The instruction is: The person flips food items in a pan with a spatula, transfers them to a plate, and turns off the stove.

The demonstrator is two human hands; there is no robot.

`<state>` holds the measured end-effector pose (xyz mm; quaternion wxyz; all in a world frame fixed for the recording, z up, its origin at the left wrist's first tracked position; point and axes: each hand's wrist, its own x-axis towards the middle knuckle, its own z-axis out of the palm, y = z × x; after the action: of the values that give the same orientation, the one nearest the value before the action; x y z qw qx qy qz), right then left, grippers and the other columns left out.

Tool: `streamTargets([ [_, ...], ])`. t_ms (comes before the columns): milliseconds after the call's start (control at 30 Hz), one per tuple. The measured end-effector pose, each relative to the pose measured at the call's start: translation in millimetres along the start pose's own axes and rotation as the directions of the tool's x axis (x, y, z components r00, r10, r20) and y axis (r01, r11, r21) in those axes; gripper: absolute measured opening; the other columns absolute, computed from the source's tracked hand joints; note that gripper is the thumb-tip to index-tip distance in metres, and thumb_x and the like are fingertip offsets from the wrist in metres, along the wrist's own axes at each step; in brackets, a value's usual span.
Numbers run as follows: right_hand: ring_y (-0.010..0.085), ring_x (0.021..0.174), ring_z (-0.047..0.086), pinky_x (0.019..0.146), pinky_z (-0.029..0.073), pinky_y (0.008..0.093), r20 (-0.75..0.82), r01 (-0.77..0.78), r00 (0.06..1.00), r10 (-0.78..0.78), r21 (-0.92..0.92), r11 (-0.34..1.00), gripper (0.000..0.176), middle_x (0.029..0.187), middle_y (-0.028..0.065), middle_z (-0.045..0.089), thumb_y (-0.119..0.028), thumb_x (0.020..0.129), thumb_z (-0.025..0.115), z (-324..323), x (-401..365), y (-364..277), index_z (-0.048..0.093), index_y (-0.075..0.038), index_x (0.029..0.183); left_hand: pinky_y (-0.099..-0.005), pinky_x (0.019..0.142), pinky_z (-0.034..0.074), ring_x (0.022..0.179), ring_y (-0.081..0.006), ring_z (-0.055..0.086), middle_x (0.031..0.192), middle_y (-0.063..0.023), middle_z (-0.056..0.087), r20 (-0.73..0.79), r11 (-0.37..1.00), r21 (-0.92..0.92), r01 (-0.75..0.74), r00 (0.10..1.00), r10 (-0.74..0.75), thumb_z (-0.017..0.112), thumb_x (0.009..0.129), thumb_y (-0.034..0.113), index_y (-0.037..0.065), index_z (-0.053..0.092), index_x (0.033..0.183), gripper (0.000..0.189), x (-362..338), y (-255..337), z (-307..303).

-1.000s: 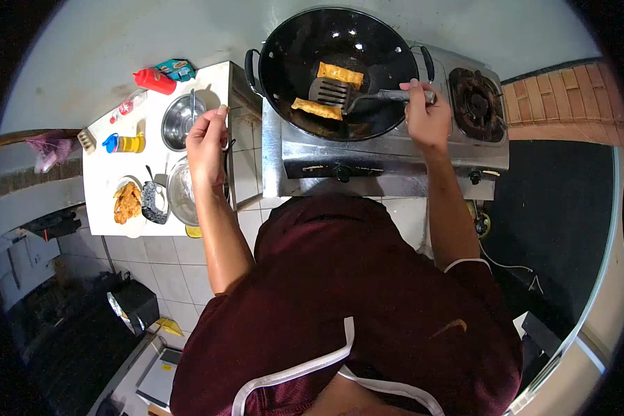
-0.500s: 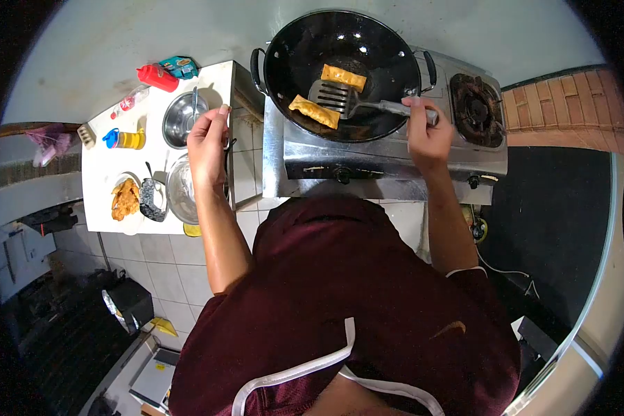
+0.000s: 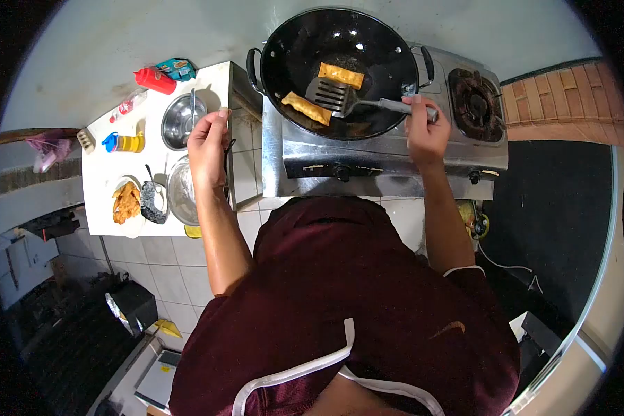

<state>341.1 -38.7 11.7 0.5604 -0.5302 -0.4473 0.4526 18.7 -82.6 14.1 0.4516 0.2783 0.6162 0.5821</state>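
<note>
My right hand [image 3: 428, 132] grips the handle of a slotted metal spatula [image 3: 336, 97], its head resting inside a black two-handled wok [image 3: 298, 45]. Two golden fried rolls lie in the wok: the far roll [image 3: 341, 75] is just beyond the spatula's head, the near roll [image 3: 306, 109] sits slanted on its near left side. My left hand [image 3: 208, 145] is held up in front of the white table's right edge, thumb and fingertips pinched together. Whatever is in that pinch, if anything, is too small to name.
The wok stands on a steel gas stove [image 3: 388, 161], with a bare burner [image 3: 477, 104] to its right. On the white table [image 3: 135, 180] are metal bowls [image 3: 180, 121], a red squeeze bottle [image 3: 155, 80], a yellow-and-blue container [image 3: 125, 142], a plate of fried food [image 3: 125, 202] and a black-and-white dish [image 3: 152, 201].
The near roll has slid slightly left in the wok, away from the spatula's slots. Both hands keep nearly the same place and grip. The whole view has shifted a little.
</note>
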Motion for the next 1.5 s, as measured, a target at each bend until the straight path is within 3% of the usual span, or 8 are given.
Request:
streamTargets([
  [333, 0.0027, 0.042, 0.036, 0.039, 0.025, 0.0208, -0.013, -0.024, 1.000, 0.023, -0.060, 0.998, 0.026, 0.049, -0.0042, 0.042, -0.024, 0.092, 0.051, -1.6, 22.6, 7.2, 0.061, -0.001, 0.086, -0.0182, 0.050, 0.025, 0.054, -0.0025, 0.034, 0.062, 0.0071, 0.044, 0.008, 1.000, 0.023, -0.021, 1.000, 0.021, 0.062, 0.084, 0.019, 0.004, 0.062, 0.086, 0.015, -3.2, 0.7, -1.4],
  [533, 0.0046, 0.044, 0.038, 0.042, 0.030, 0.0218, 0.045, -0.145, 0.988, 0.149, -0.079, 0.986, 0.022, 0.071, 0.0036, 0.060, -0.020, 0.091, 0.052, -5.3, 29.5, 1.9, 0.060, 0.000, 0.085, -0.0177, 0.049, 0.024, 0.053, -0.0018, 0.033, 0.061, 0.0077, 0.043, -0.010, 1.000, -0.024, -0.007, 1.000, 0.007, 0.061, 0.085, 0.018, 0.004, 0.062, 0.086, 0.014, -3.8, 1.5, -2.0],
  [733, 0.0025, 0.044, 0.038, 0.039, 0.025, 0.0210, 0.034, 0.035, 0.999, -0.034, -0.039, 0.999, 0.022, 0.053, -0.0027, 0.048, -0.020, 0.091, 0.052, 0.9, 25.6, 9.0, 0.062, -0.001, 0.088, -0.0177, 0.049, 0.023, 0.053, -0.0017, 0.032, 0.061, 0.0082, 0.043, -0.005, 0.999, -0.024, -0.029, 1.000, 0.029, 0.061, 0.085, 0.019, 0.005, 0.062, 0.084, 0.014, -1.5, -1.3, -5.7],
  [933, 0.0030, 0.048, 0.044, 0.042, 0.032, 0.0196, 0.036, 0.060, 0.998, -0.057, -0.079, 0.995, 0.019, 0.057, -0.0011, 0.051, -0.015, 0.090, 0.052, 4.6, -14.5, 7.4, 0.062, 0.000, 0.092, -0.0177, 0.049, 0.023, 0.054, -0.0017, 0.032, 0.061, 0.0083, 0.043, -0.022, 1.000, -0.016, -0.012, 1.000, 0.012, 0.062, 0.085, 0.019, 0.005, 0.062, 0.084, 0.014, -2.6, 2.9, -3.9],
  [1000, 0.0043, 0.049, 0.047, 0.044, 0.036, 0.0201, 0.065, 0.247, 0.969, -0.240, -0.134, 0.960, 0.018, 0.058, 0.0001, 0.052, -0.014, 0.089, 0.052, 1.8, -31.3, 19.7, 0.062, 0.000, 0.093, -0.0177, 0.050, 0.023, 0.054, -0.0018, 0.032, 0.061, 0.0082, 0.043, -0.039, 1.000, -0.007, 0.003, 0.999, -0.004, 0.062, 0.085, 0.019, 0.005, 0.062, 0.084, 0.014, -2.7, 2.7, -3.1],
  [1100, 0.0058, 0.049, 0.048, 0.045, 0.038, 0.0216, 0.092, 0.293, 0.954, -0.285, -0.087, 0.952, 0.018, 0.059, 0.0016, 0.054, -0.013, 0.089, 0.052, -4.7, -46.1, 36.3, 0.063, 0.000, 0.094, -0.0177, 0.049, 0.024, 0.054, -0.0019, 0.032, 0.061, 0.0082, 0.043, -0.027, 1.000, -0.006, 0.003, 1.000, -0.003, 0.062, 0.084, 0.019, 0.005, 0.062, 0.084, 0.014, -1.9, 1.3, -3.5],
  [1267, 0.0074, 0.053, 0.053, 0.049, 0.041, 0.0225, 0.100, 0.262, 0.963, -0.248, -0.155, 0.953, 0.014, 0.065, 0.0043, 0.058, -0.009, 0.087, 0.053, -10.3, -62.2, 31.9, 0.063, 0.000, 0.092, -0.0175, 0.049, 0.025, 0.053, -0.0024, 0.033, 0.061, 0.0074, 0.043, -0.040, 1.000, -0.030, 0.008, 0.999, -0.009, 0.062, 0.084, 0.018, 0.004, 0.062, 0.086, 0.014, -0.2, 0.8, 1.9],
  [1500, 0.0174, 0.064, 0.060, 0.059, 0.046, 0.0258, 0.223, 0.442, 0.894, -0.389, -0.293, 0.848, 0.013, 0.077, 0.0114, 0.063, 0.001, 0.080, 0.055, -15.6, -67.3, 33.3, 0.063, -0.002, 0.091, -0.0175, 0.049, 0.024, 0.053, -0.0025, 0.033, 0.060, 0.0074, 0.043, -0.019, 1.000, -0.018, 0.006, 1.000, -0.006, 0.062, 0.084, 0.017, 0.004, 0.062, 0.085, 0.013, 1.5, 1.9, 4.0],
])
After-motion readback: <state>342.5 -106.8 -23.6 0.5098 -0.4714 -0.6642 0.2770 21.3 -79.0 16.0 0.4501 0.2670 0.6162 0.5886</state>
